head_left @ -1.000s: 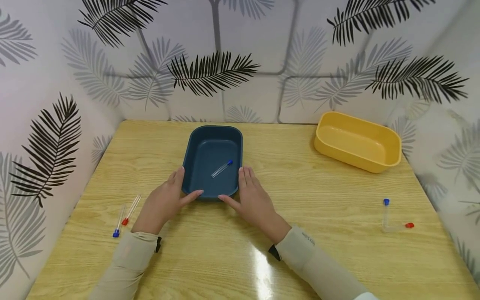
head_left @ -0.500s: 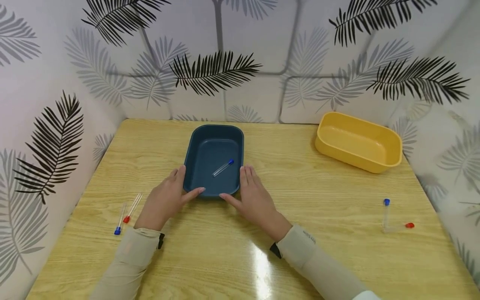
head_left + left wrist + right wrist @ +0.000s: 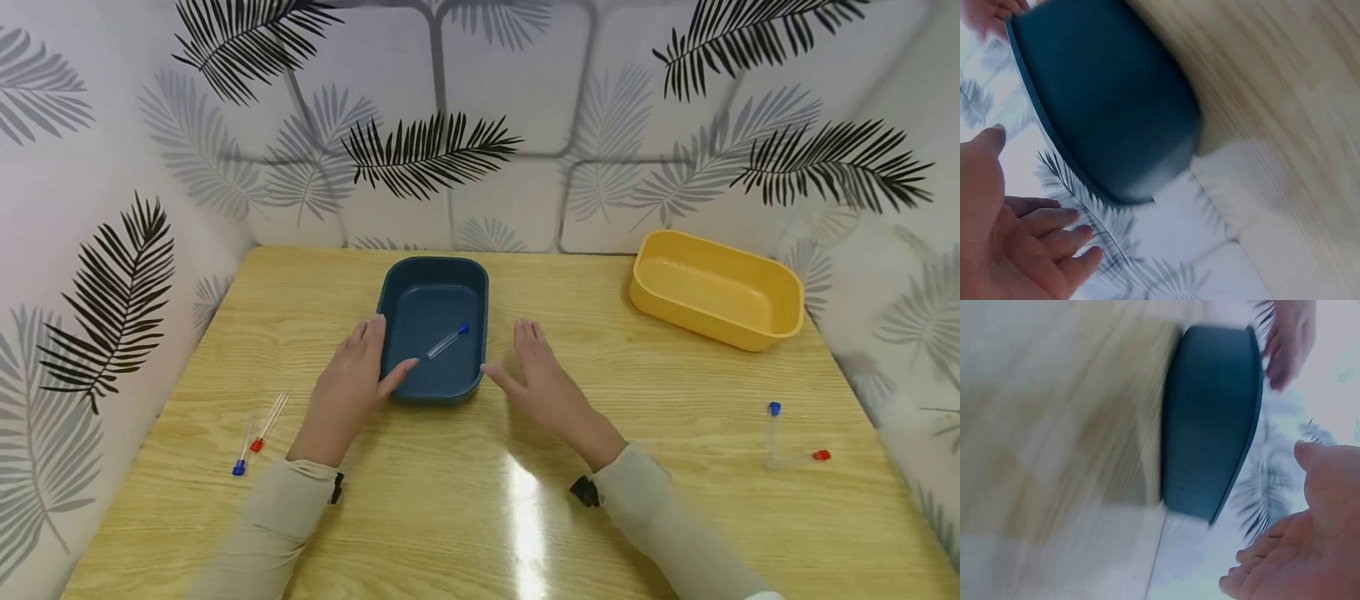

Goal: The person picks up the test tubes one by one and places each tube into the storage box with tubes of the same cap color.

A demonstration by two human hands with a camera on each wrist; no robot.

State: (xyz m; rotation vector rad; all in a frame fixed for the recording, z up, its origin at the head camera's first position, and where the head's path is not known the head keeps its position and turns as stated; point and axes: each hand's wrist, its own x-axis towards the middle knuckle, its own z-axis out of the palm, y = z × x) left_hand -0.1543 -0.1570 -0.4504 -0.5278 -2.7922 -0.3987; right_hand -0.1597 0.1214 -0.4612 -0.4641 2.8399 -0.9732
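Note:
A dark blue plastic tray (image 3: 435,387) sits toward the left back of the table. Inside it lies a clear test tube with a blue cap (image 3: 447,342). My left hand (image 3: 348,387) hovers by the tray's near left corner with its fingers extended; the left wrist view shows a gap between that hand (image 3: 1029,244) and the tray (image 3: 1104,100). To the right of the tray is my right hand (image 3: 551,387), fingers straight and apart from the tray wall (image 3: 1210,425). Its thumb tip appears close to the rim in the head view.
A yellow tray (image 3: 712,287) stands at the back right. Left of my left hand lie a red-capped tube (image 3: 268,423) and a blue-capped tube (image 3: 243,446). On the right side lie another blue-capped tube (image 3: 773,429) and red-capped tube (image 3: 806,458). A leaf-patterned wall surrounds the table (image 3: 660,400).
Both hands have let go of the blue tray. The right hand has moved away to the right, while the left has lifted slightly off its side. The tray stays in about the same place.

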